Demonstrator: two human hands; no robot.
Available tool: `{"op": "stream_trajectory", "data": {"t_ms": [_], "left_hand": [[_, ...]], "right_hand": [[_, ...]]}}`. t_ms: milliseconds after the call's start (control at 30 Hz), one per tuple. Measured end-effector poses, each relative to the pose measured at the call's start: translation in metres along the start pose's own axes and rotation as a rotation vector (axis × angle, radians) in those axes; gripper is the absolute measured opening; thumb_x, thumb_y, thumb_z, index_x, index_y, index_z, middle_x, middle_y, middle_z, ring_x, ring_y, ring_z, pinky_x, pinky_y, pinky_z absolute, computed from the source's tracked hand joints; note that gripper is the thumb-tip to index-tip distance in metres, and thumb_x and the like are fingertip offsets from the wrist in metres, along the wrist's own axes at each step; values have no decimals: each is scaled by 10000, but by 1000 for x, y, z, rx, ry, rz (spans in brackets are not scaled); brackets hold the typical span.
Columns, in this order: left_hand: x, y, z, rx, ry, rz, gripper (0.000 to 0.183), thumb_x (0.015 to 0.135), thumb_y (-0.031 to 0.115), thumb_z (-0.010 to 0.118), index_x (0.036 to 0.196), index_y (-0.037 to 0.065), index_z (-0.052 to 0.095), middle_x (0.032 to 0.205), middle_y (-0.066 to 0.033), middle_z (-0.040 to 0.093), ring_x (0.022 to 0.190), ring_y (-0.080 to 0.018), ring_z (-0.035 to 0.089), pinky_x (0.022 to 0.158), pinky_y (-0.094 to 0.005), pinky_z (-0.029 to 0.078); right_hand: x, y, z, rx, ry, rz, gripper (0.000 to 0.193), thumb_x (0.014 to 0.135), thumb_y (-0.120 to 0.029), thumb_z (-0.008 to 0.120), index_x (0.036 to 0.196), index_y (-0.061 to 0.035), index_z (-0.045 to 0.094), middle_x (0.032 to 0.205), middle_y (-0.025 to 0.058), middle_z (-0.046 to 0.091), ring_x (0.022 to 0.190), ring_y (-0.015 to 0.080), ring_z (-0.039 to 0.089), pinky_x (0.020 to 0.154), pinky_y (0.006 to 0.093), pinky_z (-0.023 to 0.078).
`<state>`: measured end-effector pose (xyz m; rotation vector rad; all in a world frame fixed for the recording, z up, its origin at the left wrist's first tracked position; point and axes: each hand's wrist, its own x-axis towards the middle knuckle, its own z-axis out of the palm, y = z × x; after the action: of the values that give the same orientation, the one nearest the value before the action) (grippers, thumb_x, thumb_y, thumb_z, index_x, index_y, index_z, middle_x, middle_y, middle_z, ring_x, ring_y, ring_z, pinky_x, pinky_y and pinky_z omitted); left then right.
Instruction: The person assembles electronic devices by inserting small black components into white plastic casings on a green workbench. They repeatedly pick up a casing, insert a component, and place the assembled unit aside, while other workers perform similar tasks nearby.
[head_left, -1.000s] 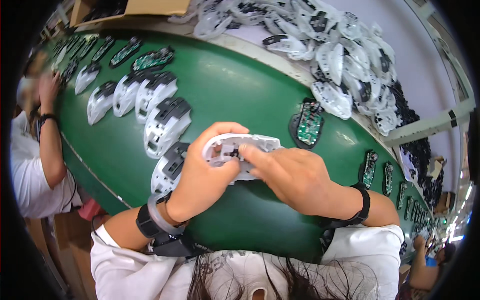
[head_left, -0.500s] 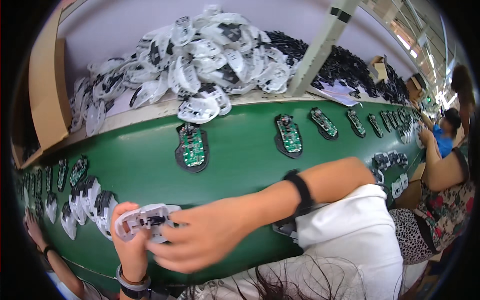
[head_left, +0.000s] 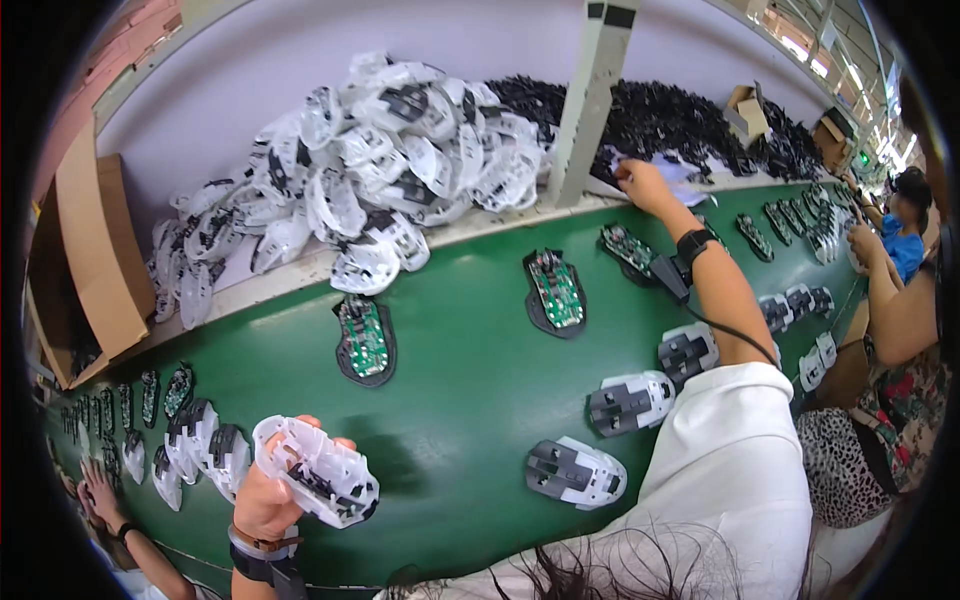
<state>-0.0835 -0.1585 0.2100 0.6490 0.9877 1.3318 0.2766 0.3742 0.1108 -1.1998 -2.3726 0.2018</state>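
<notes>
Low on the left, my left hand (head_left: pixel 266 505) is closed round a white plastic mouse shell (head_left: pixel 335 488), its hollow inside with black parts turned up. My right arm stretches far forward over the green bench. At the near edge of a heap of small black plastic parts (head_left: pixel 690 125) is my right hand (head_left: pixel 648 187), fingers bent together; what they pinch, if anything, is too small to make out. Below that arm lie several finished-looking white and grey mouse shells (head_left: pixel 577 472). Circuit boards on black mouse bases (head_left: pixel 362 340) stand in a row across the bench.
A large pile of white shells (head_left: pixel 400 150) fills the shelf behind the green bench (head_left: pixel 450 400). A post (head_left: pixel 585 110) rises from the shelf edge near my right hand. An open cardboard box (head_left: pixel 95 250) stands at far left. Co-workers' hands (head_left: pixel 100 495) work at both sides.
My right hand has left the shell and reached forward and right to the black parts. My left hand still holds the shell, now tilted differently. The view has shifted, uncovering shells near my right side.
</notes>
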Motion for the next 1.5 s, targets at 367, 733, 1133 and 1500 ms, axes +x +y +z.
{"op": "stream_trajectory", "data": {"t_ms": [367, 733, 1133, 1500], "left_hand": [[-14, 5, 61, 323, 191, -122, 840, 685, 270, 739, 1375, 34, 322, 1047, -150, 617, 827, -254, 642, 673, -284, 517], [0, -7, 43, 474, 307, -11, 432, 855, 216, 560, 1210, -18, 484, 1022, -110, 601, 850, -192, 595, 732, -296, 463], [33, -24, 28, 674, 203, 352, 581, 739, 179, 765, 1253, 24, 540, 1143, -120, 609, 1019, -172, 571, 902, -305, 438], [38, -34, 25, 751, 224, 463, 561, 699, 150, 793, 1195, 20, 566, 1084, -132, 634, 942, -182, 622, 834, -290, 481]], "right_hand": [[23, -10, 18, 30, 29, 249, 181, 707, -149, 639, 858, -65, 690, 881, 178, 675, 875, 336, 648, 786, 403, 502], [-76, -221, -83, 778, -6, -127, 212, 826, -54, 602, 1033, -36, 559, 941, 34, 602, 763, 108, 588, 682, 255, 496], [-145, -366, -50, 955, -592, -482, 144, 752, 47, 689, 879, -4, 646, 848, 91, 636, 708, 153, 623, 602, 256, 489], [-154, -371, -29, 750, -250, -635, 280, 762, -93, 724, 1012, -38, 609, 859, 98, 564, 768, 196, 559, 679, 325, 457]]}}
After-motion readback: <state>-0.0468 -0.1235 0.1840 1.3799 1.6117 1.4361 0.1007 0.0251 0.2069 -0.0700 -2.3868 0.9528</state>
